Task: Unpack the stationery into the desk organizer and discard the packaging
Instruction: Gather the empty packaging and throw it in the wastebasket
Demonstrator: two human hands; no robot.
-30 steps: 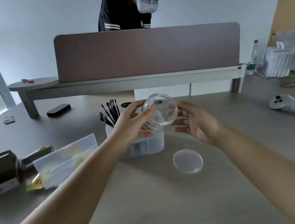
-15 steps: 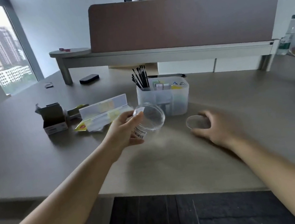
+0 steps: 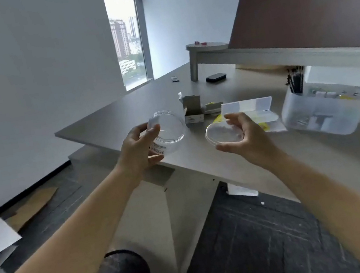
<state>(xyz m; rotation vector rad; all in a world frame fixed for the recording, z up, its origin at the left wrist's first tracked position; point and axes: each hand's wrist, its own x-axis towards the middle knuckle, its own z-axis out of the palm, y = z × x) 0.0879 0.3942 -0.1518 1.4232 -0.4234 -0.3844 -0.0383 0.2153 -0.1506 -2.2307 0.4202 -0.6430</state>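
A clear, empty round jar point(image 3: 168, 131) tilts over the bench edge, its flat lid point(image 3: 223, 133) held apart beside it.

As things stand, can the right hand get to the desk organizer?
Probably yes for the path: the desk organizer sits just to the right of the right hand with open table between them. But that hand is holding the clear lid, so it can't grip anything there without setting the lid down.

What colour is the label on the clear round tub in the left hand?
White with black barcode print, on the clear round plastic tub, head view.
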